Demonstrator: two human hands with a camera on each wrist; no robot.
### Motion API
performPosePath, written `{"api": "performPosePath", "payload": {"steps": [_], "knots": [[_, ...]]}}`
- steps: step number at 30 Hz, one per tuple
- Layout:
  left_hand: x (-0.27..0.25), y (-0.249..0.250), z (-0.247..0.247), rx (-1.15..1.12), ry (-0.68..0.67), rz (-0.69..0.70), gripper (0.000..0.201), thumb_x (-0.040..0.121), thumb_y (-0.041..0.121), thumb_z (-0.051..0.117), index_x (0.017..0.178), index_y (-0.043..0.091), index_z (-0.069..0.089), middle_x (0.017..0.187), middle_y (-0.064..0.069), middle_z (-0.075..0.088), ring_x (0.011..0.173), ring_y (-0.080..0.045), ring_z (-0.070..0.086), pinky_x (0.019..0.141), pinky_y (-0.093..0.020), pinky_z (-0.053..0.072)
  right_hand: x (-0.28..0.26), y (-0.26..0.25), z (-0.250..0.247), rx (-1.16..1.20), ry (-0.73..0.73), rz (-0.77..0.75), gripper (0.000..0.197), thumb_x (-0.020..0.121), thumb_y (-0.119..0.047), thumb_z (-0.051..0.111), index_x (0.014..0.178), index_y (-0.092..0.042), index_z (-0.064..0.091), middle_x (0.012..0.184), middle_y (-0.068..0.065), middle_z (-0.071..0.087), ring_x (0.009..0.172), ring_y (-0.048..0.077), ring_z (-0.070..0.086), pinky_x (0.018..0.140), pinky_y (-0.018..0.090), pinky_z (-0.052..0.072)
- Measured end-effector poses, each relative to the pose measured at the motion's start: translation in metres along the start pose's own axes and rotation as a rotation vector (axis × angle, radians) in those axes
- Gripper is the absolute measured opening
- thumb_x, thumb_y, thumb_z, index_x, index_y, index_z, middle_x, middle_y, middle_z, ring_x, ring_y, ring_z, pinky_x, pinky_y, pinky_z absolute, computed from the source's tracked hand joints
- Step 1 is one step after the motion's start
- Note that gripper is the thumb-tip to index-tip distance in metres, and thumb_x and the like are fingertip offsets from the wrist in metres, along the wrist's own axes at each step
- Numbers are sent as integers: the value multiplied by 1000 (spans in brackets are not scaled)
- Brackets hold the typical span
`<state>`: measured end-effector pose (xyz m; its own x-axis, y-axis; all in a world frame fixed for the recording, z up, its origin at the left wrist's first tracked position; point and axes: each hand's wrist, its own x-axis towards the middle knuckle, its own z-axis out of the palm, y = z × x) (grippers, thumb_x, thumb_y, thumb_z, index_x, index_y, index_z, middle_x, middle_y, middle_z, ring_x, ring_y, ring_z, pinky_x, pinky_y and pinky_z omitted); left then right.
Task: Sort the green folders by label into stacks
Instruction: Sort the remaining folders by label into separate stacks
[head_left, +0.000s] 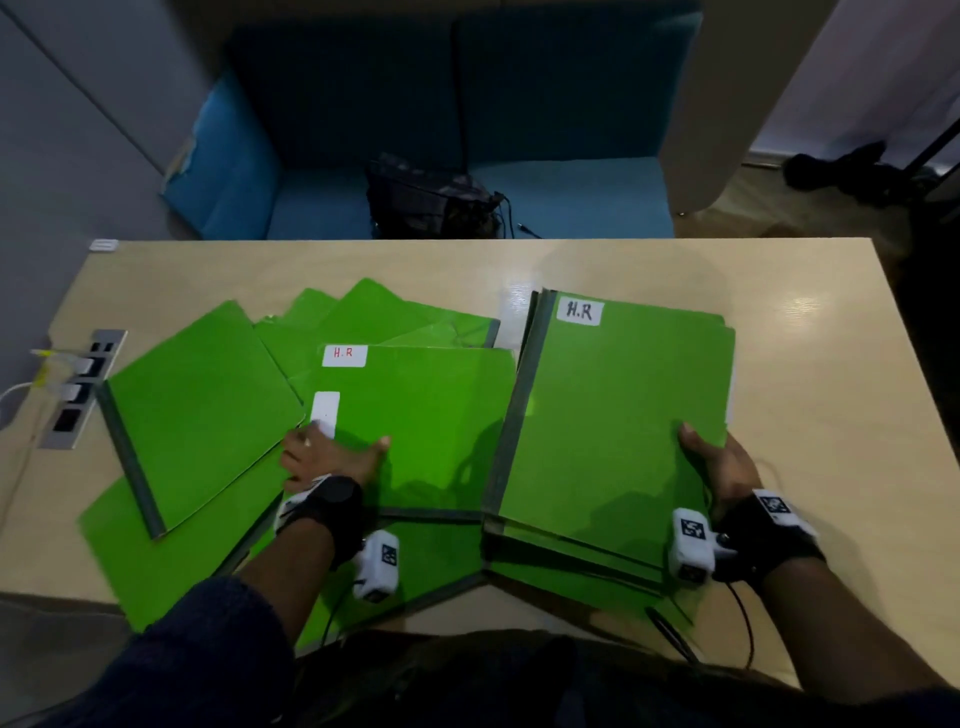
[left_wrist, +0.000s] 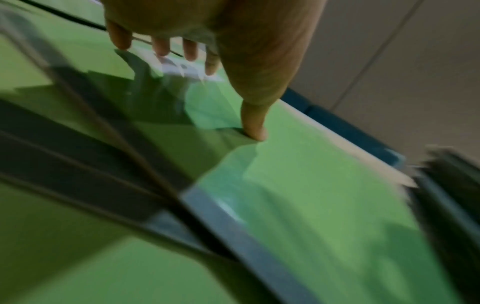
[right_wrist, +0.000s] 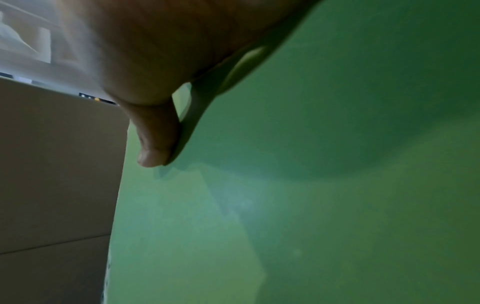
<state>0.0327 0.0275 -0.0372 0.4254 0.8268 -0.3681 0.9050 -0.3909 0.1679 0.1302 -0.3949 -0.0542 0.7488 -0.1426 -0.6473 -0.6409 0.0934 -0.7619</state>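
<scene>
Green H.R folder (head_left: 618, 415) tops the right stack, its right edge pinched by the right hand (head_left: 719, 467). Left of it, the left hand (head_left: 327, 454) presses flat, fingers spread, on another H.R folder (head_left: 431, 415).

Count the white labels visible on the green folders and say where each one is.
3. A black "H.R" label tops the right stack; a red "H.R" label sits on the middle folder; a blank-looking label lies below it, at the left hand. Overlapped folders may hide others.
</scene>
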Motion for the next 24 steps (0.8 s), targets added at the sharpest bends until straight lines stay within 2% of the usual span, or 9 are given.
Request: {"api": "performPosePath", "payload": {"steps": [3, 6, 8, 11, 12, 15, 16, 20, 24], "knots": [[16, -28, -13, -12, 19, -195, 110, 72, 70, 67, 144, -3, 27, 153, -24, 23, 143, -38, 21, 113, -55, 26, 6, -14, 6, -48, -10, -43, 44, 90, -23, 70, 131, -11, 60, 117, 14, 71, 101, 35, 70, 85, 50, 57], [15, -42, -13, -73, -32, -377, 120, 67, 78, 64, 144, -6, 23, 148, -25, 28, 138, -39, 28, 113, -51, 30, 15, -22, 17, -110, -8, -78, 46, 91, -22, 70, 133, -12, 57, 117, 8, 68, 97, 27, 66, 89, 42, 52], [10, -43, -7, -149, -37, -405, 117, 68, 75, 67, 143, -5, 25, 146, -26, 29, 136, -39, 30, 112, -51, 32, 22, -18, 19, -169, 1, -73, 49, 90, -27, 71, 134, -11, 56, 118, 9, 66, 100, 30, 63, 93, 44, 50], [3, -39, -3, -158, -5, -325, 109, 69, 67, 72, 139, -7, 31, 144, -27, 31, 135, -39, 29, 109, -52, 31, 24, -5, 14, -169, 35, -31, 52, 88, -30, 74, 133, -10, 58, 122, 12, 67, 102, 34, 64, 93, 45, 50], [1, -39, -4, -126, 5, -283, 109, 68, 68, 73, 138, -7, 33, 143, -27, 33, 134, -39, 31, 108, -52, 32, 26, 1, 11, -168, 51, -16, 57, 81, -37, 79, 130, -13, 61, 121, 14, 69, 101, 36, 67, 93, 47, 52], [-3, -45, -6, -63, 25, -187, 113, 63, 69, 75, 138, -4, 34, 144, -26, 36, 133, -40, 35, 107, -52, 34, 48, 27, -6, -205, 76, -10, 91, 45, -66, 88, 121, -21, 67, 112, 11, 74, 96, 40, 70, 90, 56, 54], [-3, -47, -7, -109, 30, -169, 110, 61, 67, 77, 136, -1, 36, 143, -26, 38, 131, -41, 38, 106, -53, 37, 56, 35, -11, -217, 82, -5, 93, 43, -68, 87, 121, -22, 67, 112, 10, 74, 97, 40, 70, 91, 56, 54], [3, -54, -14, -404, 10, -105, 91, 59, 56, 85, 127, 16, 39, 129, -22, 51, 110, -44, 56, 88, -53, 54, 44, 28, -6, -241, 91, 18, 92, 44, -69, 86, 121, -23, 67, 110, 10, 74, 94, 40, 70, 90, 56, 55], [4, -63, -16, -464, -69, -49, 77, 74, 33, 82, 136, 11, 41, 142, -20, 48, 123, -44, 52, 98, -52, 50, 37, 21, -3, -238, 85, 4, 66, 71, -52, 81, 125, -19, 64, 113, 15, 72, 94, 40, 70, 91, 56, 54]]}}
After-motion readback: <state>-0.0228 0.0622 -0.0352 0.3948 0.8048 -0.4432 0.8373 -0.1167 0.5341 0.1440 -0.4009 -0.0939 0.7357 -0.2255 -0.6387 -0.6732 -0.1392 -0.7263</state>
